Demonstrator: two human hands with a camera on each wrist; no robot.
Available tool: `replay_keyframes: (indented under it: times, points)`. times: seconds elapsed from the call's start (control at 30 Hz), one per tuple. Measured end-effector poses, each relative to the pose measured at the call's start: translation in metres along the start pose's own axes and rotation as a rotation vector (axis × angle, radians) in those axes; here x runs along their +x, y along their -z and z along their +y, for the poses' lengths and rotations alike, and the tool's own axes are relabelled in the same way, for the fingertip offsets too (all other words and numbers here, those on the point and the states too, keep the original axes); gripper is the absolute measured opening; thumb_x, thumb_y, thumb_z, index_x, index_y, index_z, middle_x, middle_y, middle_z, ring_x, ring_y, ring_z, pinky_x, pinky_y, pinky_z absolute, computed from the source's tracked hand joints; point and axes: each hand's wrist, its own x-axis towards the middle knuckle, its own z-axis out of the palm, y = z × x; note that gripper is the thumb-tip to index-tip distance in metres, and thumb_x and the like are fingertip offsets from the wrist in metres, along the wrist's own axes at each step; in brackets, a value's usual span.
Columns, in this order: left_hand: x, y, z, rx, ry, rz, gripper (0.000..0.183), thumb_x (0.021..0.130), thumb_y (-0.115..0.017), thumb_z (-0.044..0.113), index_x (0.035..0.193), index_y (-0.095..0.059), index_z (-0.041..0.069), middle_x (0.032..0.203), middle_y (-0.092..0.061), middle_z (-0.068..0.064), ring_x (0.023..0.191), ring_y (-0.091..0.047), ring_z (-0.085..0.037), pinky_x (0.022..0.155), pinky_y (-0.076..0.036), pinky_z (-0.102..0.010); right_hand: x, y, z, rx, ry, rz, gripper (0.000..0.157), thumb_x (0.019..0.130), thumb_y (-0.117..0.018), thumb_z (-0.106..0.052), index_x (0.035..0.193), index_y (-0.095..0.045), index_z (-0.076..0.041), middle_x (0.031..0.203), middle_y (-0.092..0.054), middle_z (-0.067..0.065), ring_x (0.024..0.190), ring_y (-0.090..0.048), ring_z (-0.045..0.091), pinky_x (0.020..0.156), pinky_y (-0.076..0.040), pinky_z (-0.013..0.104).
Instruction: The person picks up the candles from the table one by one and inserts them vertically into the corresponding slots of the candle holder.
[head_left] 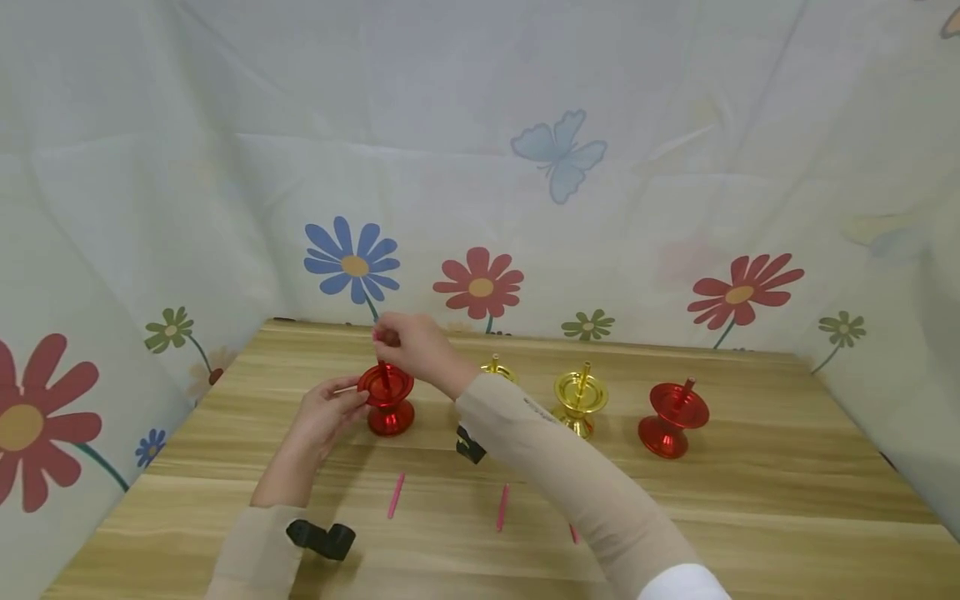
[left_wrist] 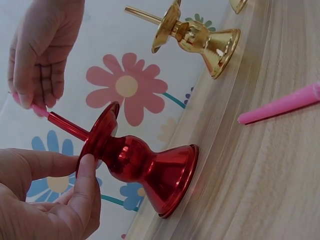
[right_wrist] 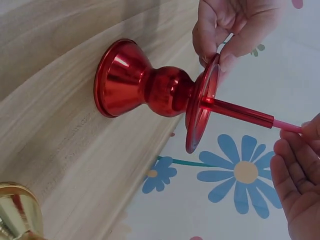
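On the left of the table stands a shiny red candle holder [head_left: 389, 417], upright, with a narrow tube rising from its dish. My left hand [head_left: 325, 414] pinches the dish rim between thumb and fingers, as the left wrist view also shows. Above the tube, my right hand [head_left: 416, 346] pinches a thin pink candle [right_wrist: 286, 126]. The candle's lower end meets the top of the tube; how deep it sits inside is hidden. Most of the candle is covered by the right fingers.
Right of the hands stand two gold candle holders [head_left: 581, 392], one partly behind the right sleeve, and another red candle holder [head_left: 673, 417]. Loose pink candles [head_left: 396, 496] lie on the wooden table [head_left: 435, 550] nearer me. A flowered cloth [head_left: 465, 192] hangs behind.
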Motion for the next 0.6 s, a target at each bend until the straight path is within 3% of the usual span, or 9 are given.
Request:
replay_keyframes:
  times: [0.2,0.6]
  points:
    - [-0.002,0.0,0.002,-0.005,0.008,-0.006,0.05,0.096,-0.048,-0.002,0.139,-0.027,-0.015,0.088,-0.061,0.006,0.077,-0.062,0.0,0.081,-0.054,-0.017,0.001,-0.005,0.0,0.019,-0.009,0.022,0.004,0.089,-0.061,-0.009,0.091,-0.062,-0.006,0.079,-0.064,0.002,0.072,-0.054,0.011,0.064,-0.045,0.009]
    - [-0.004,0.0,0.004,0.002,-0.004,-0.013,0.048,0.095,-0.047,-0.003,0.138,-0.028,-0.016,0.088,-0.061,0.006,0.078,-0.062,0.0,0.081,-0.054,-0.018,-0.004,-0.015,0.002,0.089,-0.005,0.087,0.004,0.087,-0.063,-0.005,0.091,-0.062,-0.004,0.082,-0.066,0.007,0.076,-0.06,0.013,0.07,-0.049,0.009]
